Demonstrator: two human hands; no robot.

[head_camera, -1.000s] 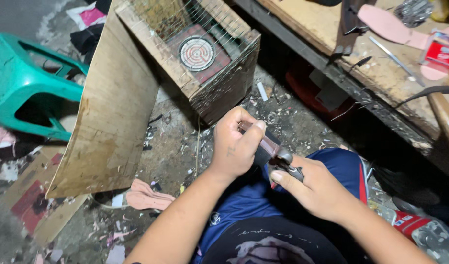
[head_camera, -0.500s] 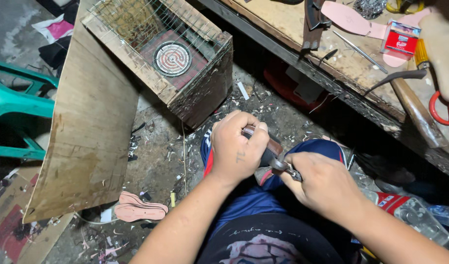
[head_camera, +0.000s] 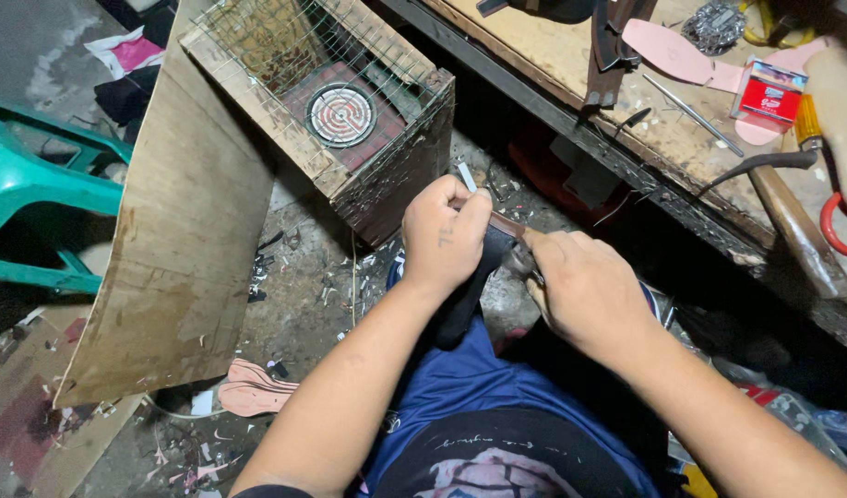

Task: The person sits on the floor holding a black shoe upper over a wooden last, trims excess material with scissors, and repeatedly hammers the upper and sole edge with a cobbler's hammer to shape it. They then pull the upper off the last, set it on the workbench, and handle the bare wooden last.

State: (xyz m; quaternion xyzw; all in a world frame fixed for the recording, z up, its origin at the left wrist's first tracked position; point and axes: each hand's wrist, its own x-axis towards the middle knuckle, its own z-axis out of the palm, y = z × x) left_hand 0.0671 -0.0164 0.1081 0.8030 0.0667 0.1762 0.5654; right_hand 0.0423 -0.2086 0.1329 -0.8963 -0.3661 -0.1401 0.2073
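**Seated worker, both hands closed on a dark workpiece over the lap**

- Left hand: closed in a fist round the upper end of a dark workpiece, knuckles toward the camera. A small pale blade stands up just above the thumb; whether this hand holds it cannot be told.
- Right hand: closed, gripping a small metal tool whose tip meets the workpiece just beside the left hand. The two hands nearly touch.
- Dark workpiece: a long, dark, strap-like piece with a brown edge, held between the hands above blue shorts, its lower end lying on the thigh. Exact kind not clear.
- Wooden box: on the floor ahead of the knees, open top covered by wire mesh, a round coil heating element inside.
- Plywood board: leans upright against the left side of the box.
- Teal plastic stool: far left, well apart from the hands.
- Pink insole: flat on the littered floor, near the foot of the board.
- Bench: upper right, carrying another pink insole, a thin metal rod, a small red box and red-handled scissors at the frame's right edge.
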